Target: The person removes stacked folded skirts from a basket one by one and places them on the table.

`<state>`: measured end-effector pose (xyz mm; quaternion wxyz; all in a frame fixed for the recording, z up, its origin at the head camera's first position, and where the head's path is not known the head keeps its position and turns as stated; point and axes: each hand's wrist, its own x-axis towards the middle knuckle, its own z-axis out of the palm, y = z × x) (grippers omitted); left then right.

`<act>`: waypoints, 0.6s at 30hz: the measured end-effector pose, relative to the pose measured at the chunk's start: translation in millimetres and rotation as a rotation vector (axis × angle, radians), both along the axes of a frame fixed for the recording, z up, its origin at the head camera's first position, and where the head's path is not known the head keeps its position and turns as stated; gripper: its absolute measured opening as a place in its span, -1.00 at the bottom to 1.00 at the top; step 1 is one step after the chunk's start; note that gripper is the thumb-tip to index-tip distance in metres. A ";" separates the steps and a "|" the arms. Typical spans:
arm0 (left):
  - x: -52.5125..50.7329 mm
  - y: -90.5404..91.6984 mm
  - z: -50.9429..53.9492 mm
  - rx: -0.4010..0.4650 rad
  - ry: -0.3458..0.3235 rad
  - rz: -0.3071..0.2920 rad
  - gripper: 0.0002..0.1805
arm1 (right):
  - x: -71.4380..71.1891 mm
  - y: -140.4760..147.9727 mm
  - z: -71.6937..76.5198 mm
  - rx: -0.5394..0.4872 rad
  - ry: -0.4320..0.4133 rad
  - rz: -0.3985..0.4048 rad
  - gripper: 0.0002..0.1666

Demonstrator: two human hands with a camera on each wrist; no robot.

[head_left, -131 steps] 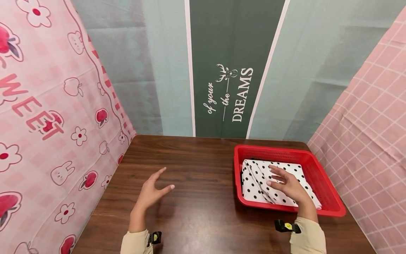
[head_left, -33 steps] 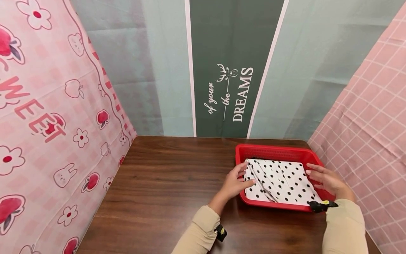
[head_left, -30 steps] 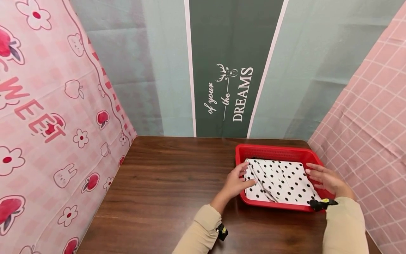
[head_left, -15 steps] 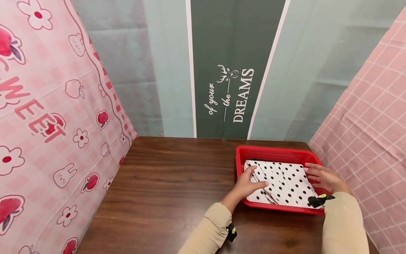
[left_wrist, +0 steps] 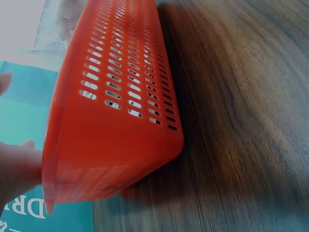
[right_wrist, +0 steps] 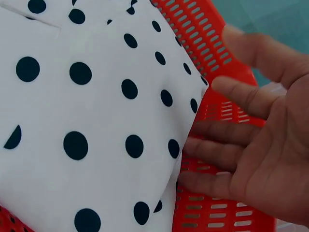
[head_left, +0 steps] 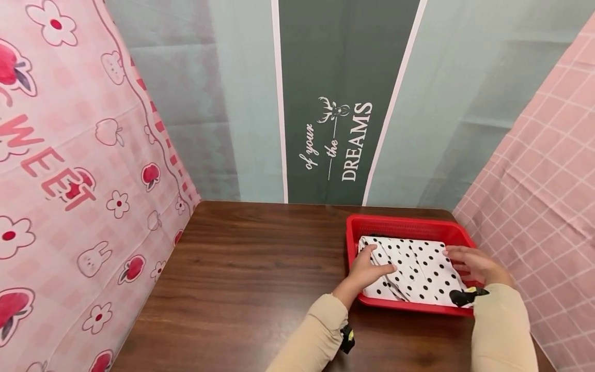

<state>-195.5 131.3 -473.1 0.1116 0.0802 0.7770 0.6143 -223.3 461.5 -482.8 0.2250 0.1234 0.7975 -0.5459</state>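
Note:
A folded white cloth with black dots [head_left: 420, 268] lies in a red perforated basket [head_left: 409, 223] at the table's right. My left hand [head_left: 364, 271] is over the cloth's left side, thumb and fingers spread; whether it touches the cloth cannot be told. In the left wrist view, part of that hand [left_wrist: 17, 166] shows beside the basket's rim [left_wrist: 53, 145]. At the other end, my right hand [right_wrist: 270, 130] reaches inside the basket, its extended fingertips at the right edge of the cloth [right_wrist: 101, 111]. The basket floor under the cloth is hidden.
The brown wooden table [head_left: 232, 268] extends left of the basket. A pink fruit-print cloth [head_left: 83, 206] hangs at the left, a green and blue printed curtain [head_left: 307, 67] behind, and a pink checked cloth [head_left: 544, 196] close by the basket's right side.
My left hand has come from the bare table to the cloth's left side, lately shifting a little rightward. My right hand has gone from above the cloth to its right edge, lately edging slightly left.

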 end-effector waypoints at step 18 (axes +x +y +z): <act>-3.1 18.3 -10.5 -0.090 -0.075 0.092 -0.38 | -7.1 5.2 -10.4 -0.108 -0.002 -0.007 -0.28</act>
